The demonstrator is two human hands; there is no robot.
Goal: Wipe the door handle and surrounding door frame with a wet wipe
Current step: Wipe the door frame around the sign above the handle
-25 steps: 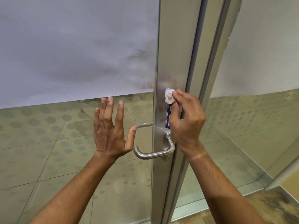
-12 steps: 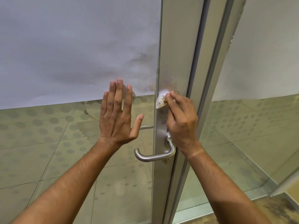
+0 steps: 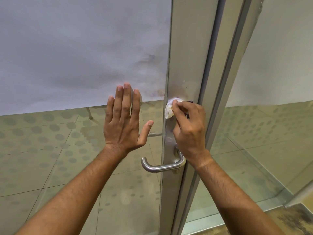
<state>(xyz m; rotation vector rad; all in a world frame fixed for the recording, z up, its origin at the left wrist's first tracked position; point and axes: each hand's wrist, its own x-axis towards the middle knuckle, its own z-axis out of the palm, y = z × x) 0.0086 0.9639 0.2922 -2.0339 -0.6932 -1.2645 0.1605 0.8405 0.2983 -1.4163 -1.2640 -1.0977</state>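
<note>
A silver lever door handle point(image 3: 160, 167) sticks out to the left from the grey metal door frame point(image 3: 188, 65). My right hand point(image 3: 188, 131) pinches a small crumpled white wet wipe point(image 3: 169, 111) and presses it on the frame's left edge, above the handle. A dark sticker on the frame is mostly hidden behind that hand. My left hand point(image 3: 123, 119) lies flat with fingers spread on the glass door panel point(image 3: 59, 150), left of the frame, holding nothing. Smudges mark the frame just above the wipe.
The upper part of the glass carries a grey frosted film point(image 3: 76, 48) with stains near the frame. A second glass panel point(image 3: 271, 133) stands to the right. Tiled floor point(image 3: 50, 167) shows through the glass; a worn floor patch point(image 3: 294, 221) lies at bottom right.
My left hand rose up the glass and settled flat. My right hand moved the wipe from the middle of the frame toward its left edge and slightly down.
</note>
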